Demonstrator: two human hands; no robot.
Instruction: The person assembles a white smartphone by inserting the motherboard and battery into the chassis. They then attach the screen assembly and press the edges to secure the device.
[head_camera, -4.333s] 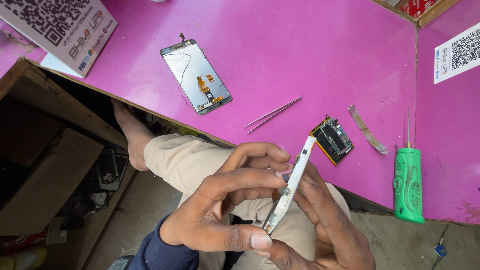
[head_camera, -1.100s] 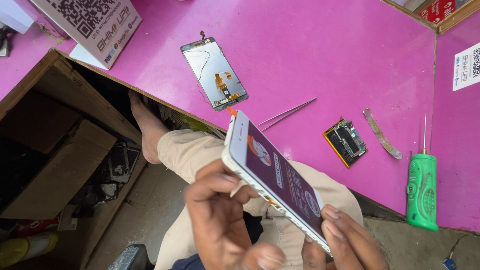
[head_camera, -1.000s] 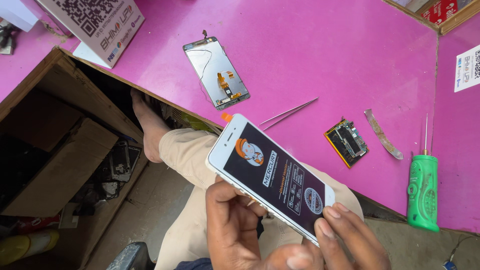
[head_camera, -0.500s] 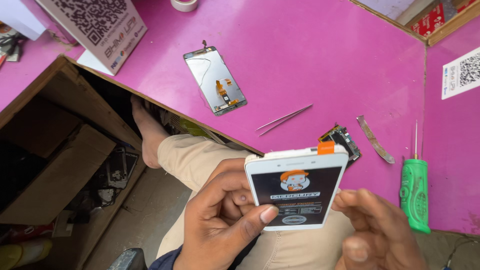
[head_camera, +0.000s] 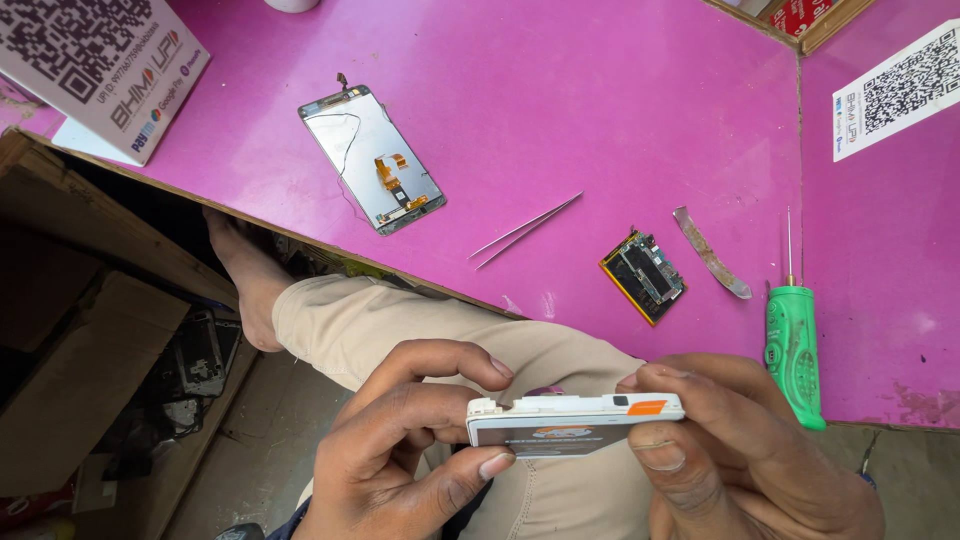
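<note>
A white phone (head_camera: 575, 422) with an orange tab on its edge lies almost edge-on between both hands, above my lap. My left hand (head_camera: 405, 450) pinches its left end with thumb and fingers. My right hand (head_camera: 745, 455) grips its right end. On the pink table top lie a detached phone screen (head_camera: 372, 158) with orange flex cables, a pair of tweezers (head_camera: 525, 230), a small circuit board (head_camera: 643, 277) and a thin metal strip (head_camera: 710, 252).
A green-handled screwdriver (head_camera: 793, 335) lies near the table's front edge at the right. A printed card stand (head_camera: 95, 60) stands at the back left, a paper sheet (head_camera: 895, 85) at the back right. A cardboard box (head_camera: 70, 360) and scrap parts sit on the floor at left.
The phone has been turned from screen facing up to nearly edge-on, level between both hands. Earlier still it was held upright on its edge.
</note>
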